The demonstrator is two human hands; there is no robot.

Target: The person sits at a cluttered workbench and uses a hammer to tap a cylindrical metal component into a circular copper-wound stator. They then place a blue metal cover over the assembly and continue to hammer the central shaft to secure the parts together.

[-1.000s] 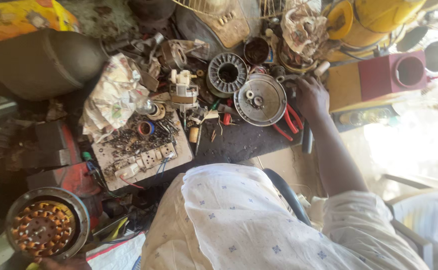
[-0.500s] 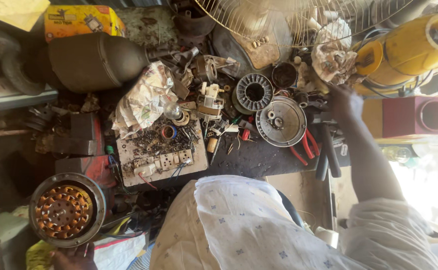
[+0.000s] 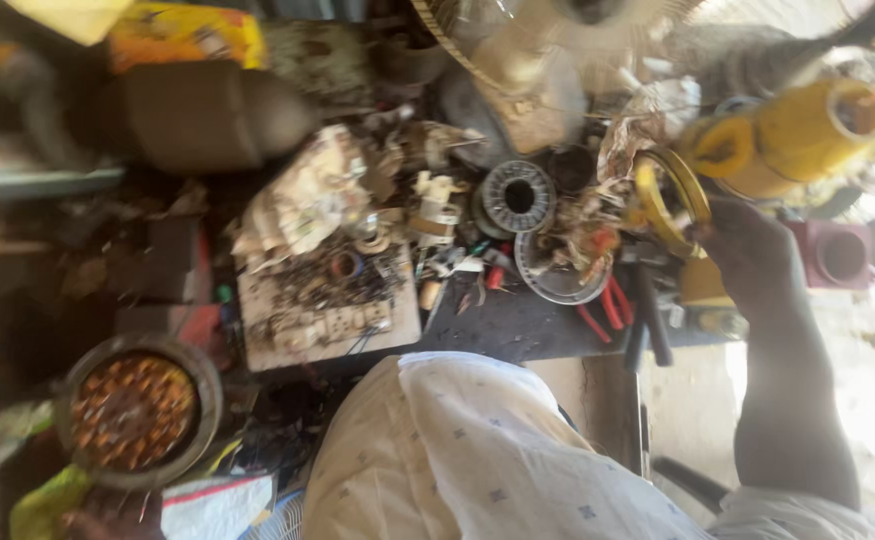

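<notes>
My right hand [image 3: 753,255] reaches to the right end of the cluttered bench and grips a yellow ring [image 3: 670,200], which it holds on edge above a round metal motor cover [image 3: 558,283]. Scraps of dirty debris hang between the ring and the cover. At the lower left, my left hand [image 3: 103,515] is only partly in view and holds the rim of a round motor stator with copper windings [image 3: 133,410]. My white patterned garment [image 3: 478,460] fills the bottom middle.
Red-handled pliers [image 3: 608,305] lie beside the cover. A grey ribbed stator core [image 3: 518,197], a white board of small parts [image 3: 328,320], a crumpled rag [image 3: 298,200], a dark rounded housing [image 3: 198,115], a yellow cylinder [image 3: 788,135], a maroon box [image 3: 838,255] and a fan guard [image 3: 498,60] crowd the bench.
My right hand has left the round metal cover, moved right and up, and taken hold of the yellow ring. The view has shifted and blurred. The left hand still holds the stator.
</notes>
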